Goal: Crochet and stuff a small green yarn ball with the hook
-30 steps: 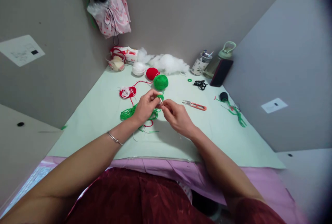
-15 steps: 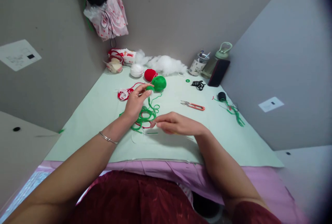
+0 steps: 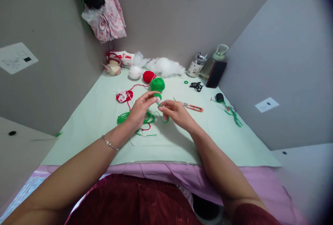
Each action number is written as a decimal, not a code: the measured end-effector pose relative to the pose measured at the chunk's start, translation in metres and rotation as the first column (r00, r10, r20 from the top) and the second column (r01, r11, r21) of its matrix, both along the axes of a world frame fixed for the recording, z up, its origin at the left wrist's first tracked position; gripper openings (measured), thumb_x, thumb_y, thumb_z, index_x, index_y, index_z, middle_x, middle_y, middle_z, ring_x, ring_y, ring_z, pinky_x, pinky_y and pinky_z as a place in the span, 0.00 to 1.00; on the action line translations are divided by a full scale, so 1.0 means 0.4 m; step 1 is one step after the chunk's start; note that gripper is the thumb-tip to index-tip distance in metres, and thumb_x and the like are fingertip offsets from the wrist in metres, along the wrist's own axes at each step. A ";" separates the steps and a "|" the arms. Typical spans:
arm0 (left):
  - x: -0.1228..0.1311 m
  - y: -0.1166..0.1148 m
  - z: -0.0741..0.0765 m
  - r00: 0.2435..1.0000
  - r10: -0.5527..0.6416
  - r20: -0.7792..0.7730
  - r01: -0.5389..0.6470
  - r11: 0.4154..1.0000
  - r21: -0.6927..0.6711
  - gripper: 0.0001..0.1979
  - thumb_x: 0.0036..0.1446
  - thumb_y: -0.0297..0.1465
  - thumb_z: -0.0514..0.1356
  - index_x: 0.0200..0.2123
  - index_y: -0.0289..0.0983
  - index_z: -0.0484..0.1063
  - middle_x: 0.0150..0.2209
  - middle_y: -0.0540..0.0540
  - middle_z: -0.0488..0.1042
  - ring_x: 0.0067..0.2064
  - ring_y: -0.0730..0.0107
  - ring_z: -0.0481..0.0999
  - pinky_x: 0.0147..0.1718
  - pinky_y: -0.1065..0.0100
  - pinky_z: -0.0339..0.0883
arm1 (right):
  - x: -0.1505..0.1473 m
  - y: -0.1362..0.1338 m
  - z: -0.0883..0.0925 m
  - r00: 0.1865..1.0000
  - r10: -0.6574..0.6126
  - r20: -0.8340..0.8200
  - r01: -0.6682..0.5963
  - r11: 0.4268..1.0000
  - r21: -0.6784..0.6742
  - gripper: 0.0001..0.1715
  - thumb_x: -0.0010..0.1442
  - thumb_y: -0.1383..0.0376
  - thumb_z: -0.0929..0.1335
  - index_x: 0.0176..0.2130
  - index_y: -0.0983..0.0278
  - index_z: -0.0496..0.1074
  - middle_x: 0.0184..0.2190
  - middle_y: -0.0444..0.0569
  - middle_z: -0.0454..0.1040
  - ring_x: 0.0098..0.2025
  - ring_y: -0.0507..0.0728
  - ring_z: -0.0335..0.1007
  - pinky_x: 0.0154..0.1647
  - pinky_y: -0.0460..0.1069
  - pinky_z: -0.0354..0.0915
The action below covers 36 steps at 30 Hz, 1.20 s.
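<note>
My left hand (image 3: 142,108) pinches a small green and white crocheted piece (image 3: 157,96) between thumb and fingertips, above the middle of the table. Close on its right, my right hand (image 3: 177,112) has its fingers closed on green yarn (image 3: 166,120) just below that piece. A thin grey rod (image 3: 174,99) sticks up past the right knuckles; its other end is hidden. Under my left wrist lies a loose heap of green yarn (image 3: 149,118), with a red strand loop beside it. A green yarn ball (image 3: 157,84) sits just beyond the piece.
Orange-handled thread snips (image 3: 194,107) lie right of my hands. Red (image 3: 149,76) and white yarn balls (image 3: 135,72), white stuffing (image 3: 166,67), a pen cup (image 3: 196,67) and a phone (image 3: 216,74) line the back. Black scissors (image 3: 196,86) lie nearer. Grey panels enclose the table.
My right hand has risen from the table near the yarn heap to beside the left hand, drawing green yarn along. The crocheted piece has shifted slightly right and nearer to me.
</note>
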State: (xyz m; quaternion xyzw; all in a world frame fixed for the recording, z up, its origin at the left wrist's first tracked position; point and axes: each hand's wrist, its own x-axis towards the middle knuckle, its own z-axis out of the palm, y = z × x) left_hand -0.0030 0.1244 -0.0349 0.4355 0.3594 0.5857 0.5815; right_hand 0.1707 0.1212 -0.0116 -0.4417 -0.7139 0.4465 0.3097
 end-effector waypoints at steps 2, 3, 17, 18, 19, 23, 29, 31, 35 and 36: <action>-0.004 0.007 -0.007 0.999 0.034 0.017 -0.034 0.999 -0.014 0.11 0.55 0.34 0.67 0.42 0.39 0.78 0.41 0.49 0.79 0.44 0.68 0.75 0.50 0.65 0.67 | 0.009 0.005 0.003 0.993 -0.110 -0.046 0.112 0.993 0.047 0.22 0.62 0.48 0.71 0.31 0.63 0.75 0.21 0.42 0.67 0.25 0.52 0.60 0.28 0.48 0.58; -0.006 0.010 -0.010 0.999 0.040 0.022 -0.039 0.999 -0.023 0.11 0.55 0.35 0.67 0.41 0.39 0.76 0.40 0.49 0.78 0.43 0.69 0.75 0.49 0.65 0.68 | 0.015 0.008 0.006 0.982 -0.158 -0.105 0.168 0.981 0.099 0.22 0.61 0.48 0.72 0.29 0.63 0.75 0.24 0.44 0.70 0.28 0.52 0.63 0.30 0.49 0.60; 0.004 -0.008 -0.014 0.991 -0.049 -0.127 0.067 0.988 0.142 0.13 0.59 0.33 0.65 0.48 0.37 0.76 0.41 0.48 0.78 0.41 0.69 0.77 0.49 0.63 0.70 | 0.018 0.013 0.004 0.997 -0.019 -0.071 0.022 0.999 0.044 0.26 0.65 0.44 0.68 0.33 0.64 0.74 0.28 0.44 0.71 0.28 0.51 0.62 0.30 0.48 0.58; 0.004 -0.008 -0.015 0.989 -0.051 -0.138 0.073 0.985 0.156 0.13 0.60 0.32 0.65 0.48 0.38 0.76 0.40 0.49 0.78 0.41 0.69 0.77 0.49 0.64 0.69 | 0.017 0.013 0.002 0.999 0.011 -0.036 -0.010 0.999 0.040 0.28 0.66 0.44 0.66 0.31 0.64 0.74 0.25 0.43 0.69 0.28 0.51 0.60 0.31 0.48 0.57; 0.004 -0.008 -0.016 0.987 -0.058 -0.149 0.082 0.983 0.165 0.12 0.60 0.32 0.64 0.48 0.38 0.75 0.39 0.49 0.77 0.40 0.69 0.77 0.49 0.64 0.69 | 0.016 0.013 0.000 1.000 0.005 -0.030 -0.004 0.999 0.042 0.29 0.66 0.43 0.66 0.30 0.64 0.74 0.24 0.42 0.68 0.28 0.51 0.59 0.30 0.48 0.55; 0.007 -0.012 -0.016 0.981 -0.098 -0.166 0.126 0.978 0.165 0.12 0.62 0.32 0.63 0.48 0.38 0.73 0.40 0.49 0.77 0.39 0.69 0.78 0.47 0.63 0.71 | 0.004 0.014 -0.011 0.985 -0.127 -0.115 0.133 0.990 0.046 0.28 0.60 0.43 0.71 0.27 0.64 0.72 0.23 0.42 0.68 0.27 0.51 0.55 0.30 0.49 0.52; 0.004 -0.008 -0.019 0.982 -0.127 -0.137 0.144 0.982 0.126 0.13 0.60 0.36 0.66 0.46 0.36 0.74 0.37 0.48 0.79 0.38 0.68 0.80 0.45 0.62 0.74 | 0.000 0.011 -0.010 0.981 -0.184 -0.068 0.190 0.978 0.085 0.30 0.58 0.43 0.72 0.22 0.62 0.66 0.18 0.38 0.56 0.24 0.50 0.47 0.27 0.49 0.46; 0.001 -0.002 -0.024 0.985 -0.118 -0.130 0.132 0.986 0.106 0.13 0.58 0.35 0.68 0.44 0.36 0.74 0.35 0.49 0.79 0.35 0.69 0.80 0.42 0.64 0.74 | -0.002 0.003 -0.006 0.985 -0.175 -0.007 0.174 0.972 0.159 0.28 0.61 0.46 0.71 0.22 0.62 0.65 0.19 0.38 0.54 0.24 0.50 0.47 0.27 0.49 0.47; -0.002 0.009 -0.034 0.990 -0.083 -0.118 0.091 0.994 0.066 0.11 0.55 0.31 0.68 0.39 0.36 0.73 0.29 0.51 0.78 0.29 0.71 0.78 0.35 0.67 0.73 | -0.024 -0.027 -0.003 0.979 -0.127 0.161 0.066 0.939 0.337 0.17 0.69 0.59 0.65 0.29 0.62 0.70 0.23 0.41 0.65 0.26 0.51 0.57 0.31 0.48 0.52; -0.002 0.010 -0.035 0.991 -0.077 -0.114 0.084 0.995 0.057 0.10 0.54 0.31 0.68 0.38 0.36 0.73 0.28 0.51 0.77 0.28 0.72 0.77 0.34 0.68 0.72 | -0.032 -0.034 -0.003 0.971 -0.127 0.200 0.045 0.928 0.371 0.15 0.69 0.62 0.64 0.31 0.62 0.70 0.25 0.43 0.69 0.27 0.52 0.59 0.32 0.48 0.53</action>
